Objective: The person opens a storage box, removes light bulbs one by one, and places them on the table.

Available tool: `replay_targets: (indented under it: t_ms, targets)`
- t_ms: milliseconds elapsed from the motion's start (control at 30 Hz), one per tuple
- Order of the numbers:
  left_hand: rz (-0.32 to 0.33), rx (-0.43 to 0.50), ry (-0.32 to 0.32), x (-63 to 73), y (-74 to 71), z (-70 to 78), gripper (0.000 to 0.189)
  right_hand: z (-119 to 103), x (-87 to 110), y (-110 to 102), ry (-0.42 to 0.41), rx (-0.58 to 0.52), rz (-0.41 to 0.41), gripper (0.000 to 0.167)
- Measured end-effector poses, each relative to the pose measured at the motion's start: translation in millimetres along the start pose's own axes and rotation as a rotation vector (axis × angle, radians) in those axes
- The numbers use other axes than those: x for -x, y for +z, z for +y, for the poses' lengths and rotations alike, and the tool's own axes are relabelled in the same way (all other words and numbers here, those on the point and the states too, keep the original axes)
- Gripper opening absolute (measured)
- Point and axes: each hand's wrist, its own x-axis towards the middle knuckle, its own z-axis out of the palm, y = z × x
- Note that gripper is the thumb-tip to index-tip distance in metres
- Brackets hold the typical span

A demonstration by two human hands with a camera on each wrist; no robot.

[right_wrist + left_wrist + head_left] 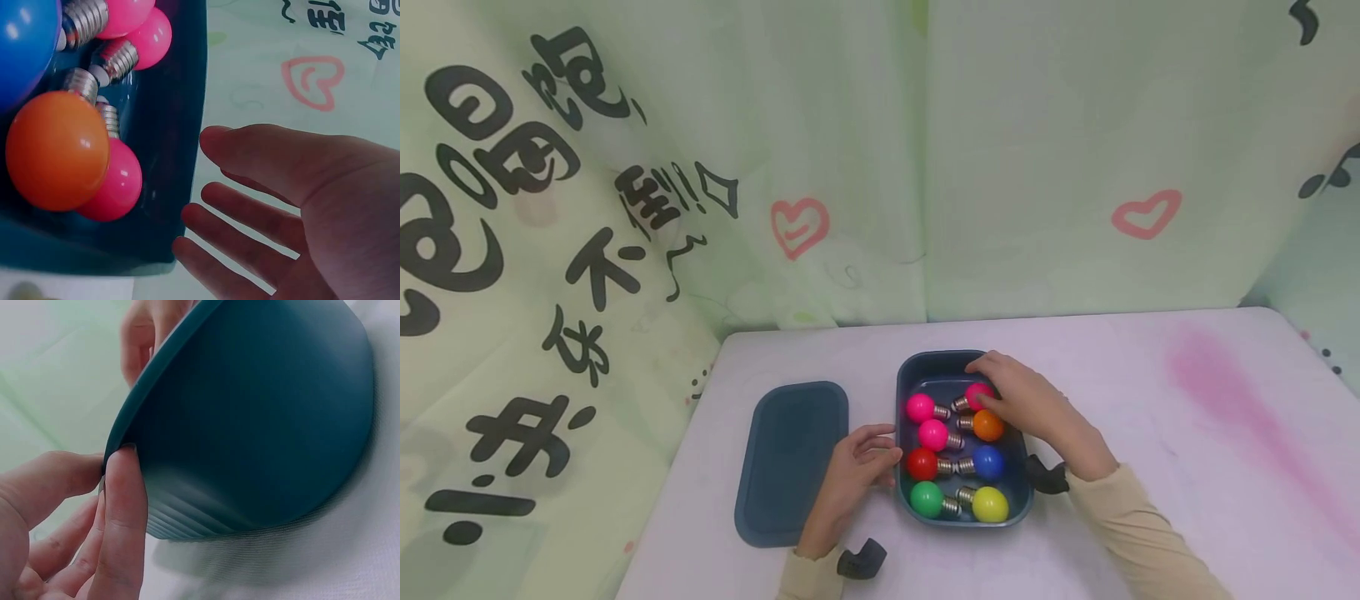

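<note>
A dark blue-green box (940,527) on the table holds several colored light bulbs with silver screw bases. My left hand (857,467) is at its left side; in the left wrist view, thumb and finger touch the wall (250,425) at the rim. Over the far right corner reaches my right hand (1026,396), above a pink bulb (979,395). Its fingers are spread and hold nothing in the right wrist view, where an orange bulb (57,150) lies nearby. Further bulbs are red (922,464), blue (988,462), green (927,498), yellow (990,504) and pink (920,407).
Left of the box, a flat lid (792,458) of similar color lies on the table. The white tabletop (1112,375) has a pink stain (1217,371) on the right. A pale green curtain (1022,167) with hearts and black characters hangs behind and to the left.
</note>
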Motion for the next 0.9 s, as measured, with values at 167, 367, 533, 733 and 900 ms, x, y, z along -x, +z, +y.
replay_targets:
  t_ms: [167,367,533,733,900]
  targets:
    - [-0.001,0.002,0.001,-0.7,0.8,0.0,0.043,-2,-3.7,7,-0.026,0.003,0.003,0.04]
    - [0.002,0.006,-0.004,-0.9,1.3,0.5,0.043,-9,-8.5,14,-0.056,0.004,0.007,0.04]
    - [0.007,-0.001,-0.01,-0.1,1.1,0.5,0.044,-14,-13.8,21,-0.079,0.025,-0.005,0.04]
    - [0.003,0.01,-0.015,0.5,1.0,1.5,0.042,-20,-18.8,29,-0.089,0.033,-0.028,0.043]
    - [0.005,0.011,-0.014,0.6,1.0,1.4,0.044,-21,-22.8,35,-0.127,0.043,-0.033,0.043]
